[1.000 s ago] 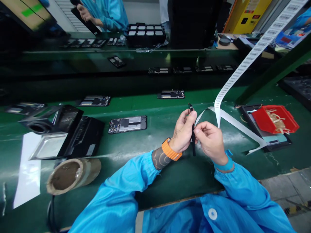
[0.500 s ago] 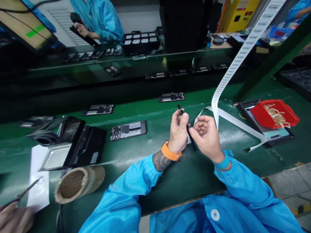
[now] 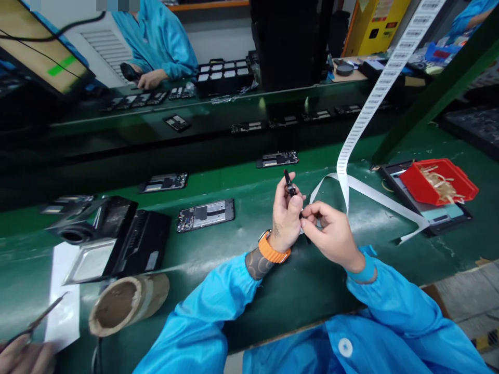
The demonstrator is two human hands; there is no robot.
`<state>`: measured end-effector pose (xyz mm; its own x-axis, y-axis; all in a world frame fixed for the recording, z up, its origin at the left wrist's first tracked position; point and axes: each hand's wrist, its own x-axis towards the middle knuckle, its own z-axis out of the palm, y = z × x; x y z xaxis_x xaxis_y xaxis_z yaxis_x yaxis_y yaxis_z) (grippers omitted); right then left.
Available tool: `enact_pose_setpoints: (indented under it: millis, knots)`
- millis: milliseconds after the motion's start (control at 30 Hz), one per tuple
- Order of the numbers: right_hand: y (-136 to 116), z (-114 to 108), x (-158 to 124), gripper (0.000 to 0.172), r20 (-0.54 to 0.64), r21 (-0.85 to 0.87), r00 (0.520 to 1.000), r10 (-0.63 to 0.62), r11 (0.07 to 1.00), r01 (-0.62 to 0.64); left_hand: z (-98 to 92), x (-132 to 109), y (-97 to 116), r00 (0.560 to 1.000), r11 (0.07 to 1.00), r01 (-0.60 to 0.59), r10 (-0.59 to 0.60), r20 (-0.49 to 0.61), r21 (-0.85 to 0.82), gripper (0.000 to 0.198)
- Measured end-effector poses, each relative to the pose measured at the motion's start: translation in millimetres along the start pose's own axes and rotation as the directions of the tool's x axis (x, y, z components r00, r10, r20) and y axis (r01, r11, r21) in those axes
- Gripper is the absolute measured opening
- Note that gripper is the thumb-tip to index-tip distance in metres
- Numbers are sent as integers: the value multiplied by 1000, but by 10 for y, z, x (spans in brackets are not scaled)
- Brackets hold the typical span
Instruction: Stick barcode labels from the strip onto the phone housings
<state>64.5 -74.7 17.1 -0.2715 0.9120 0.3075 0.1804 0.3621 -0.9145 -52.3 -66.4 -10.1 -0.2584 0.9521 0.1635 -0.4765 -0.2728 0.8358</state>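
Note:
My left hand (image 3: 286,213), with an orange watch at the wrist, grips a slim black piece (image 3: 288,182) seen nearly edge-on. Its exact kind cannot be made out, as the fingers cover much of it. Close against it, my right hand (image 3: 327,228) has thumb and fingertips pinched together at the lower part of that piece. Whatever is between those fingertips is too small or hidden to name. Left of my hands an opened phone (image 3: 206,214) lies on the green bench. Behind my right hand hangs a white strip of barcode labels (image 3: 368,119).
More opened phones (image 3: 277,159) (image 3: 166,182) lie further back. A red tray (image 3: 438,182) of pale strips stands right. A black device (image 3: 146,241) and cardboard tube (image 3: 128,304) are left. Another person's hand (image 3: 25,356) holds scissors (image 3: 41,317); across the bench someone works in blue (image 3: 163,41).
My right hand has closed in on the black piece, its fingers now pinched rather than loosely curled. The black piece has tilted slightly in my left hand. The person across has lowered their hands.

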Motion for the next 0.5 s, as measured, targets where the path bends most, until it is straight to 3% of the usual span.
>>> enact_pose_setpoints:
  millis: [100,200,300,400,500]
  knots:
    - [6,-61,24,4,134,49,989,67,996,-75,1,-11,14,993,996,86,-83,88,-28,69]
    - [-14,-52,13,6,125,-4,991,43,999,-43,41,-34,38,964,969,240,-231,130,-62,69]
    - [-2,-107,55,5,76,-86,996,-49,995,55,83,-19,98,880,877,467,-450,151,-112,71]
    - [207,-403,249,9,-116,-175,991,-70,983,49,103,131,188,758,732,652,-629,171,-197,75]
    - [656,-798,540,11,-452,-242,887,92,945,-222,140,468,194,705,682,709,-682,195,-179,84]
